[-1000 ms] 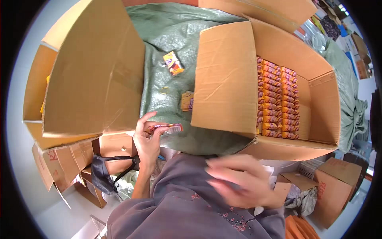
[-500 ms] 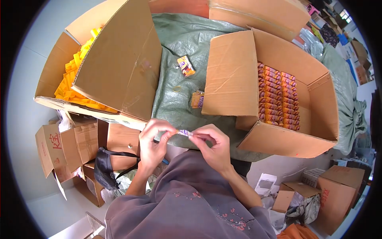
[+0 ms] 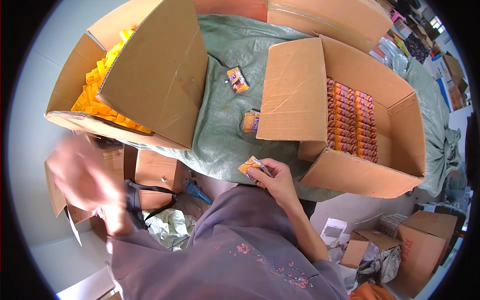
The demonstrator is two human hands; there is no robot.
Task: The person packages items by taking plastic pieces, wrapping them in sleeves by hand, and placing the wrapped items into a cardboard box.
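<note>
My right hand [image 3: 278, 181] pinches a small flat yellow-and-purple printed packet [image 3: 251, 169] by its right side, in front of the covered table. My left hand [image 3: 82, 175] is out at the far left, below the open carton of yellow pieces [image 3: 102, 80]; motion smears its fingers, so their state and anything in them cannot be made out. On the green sheet [image 3: 225, 145] lie two similar packets, an upper one [image 3: 237, 80] and a lower one [image 3: 251, 121] beside the right carton's flap. Stacked rows of orange wrapped items [image 3: 354, 120] fill part of that right-hand carton [image 3: 362, 175].
The left carton's tall flap [image 3: 155, 75] stands between its contents and the sheet. Beneath the table on the left are brown boxes [image 3: 152, 175] and a black strapped bag [image 3: 135, 200]. More cartons [image 3: 425, 245] and crumpled wrapping [image 3: 385, 260] lie at lower right.
My left hand has let go of the packet and swung out to the far left. The packet stays in my right hand, now turned so its printed face shows.
</note>
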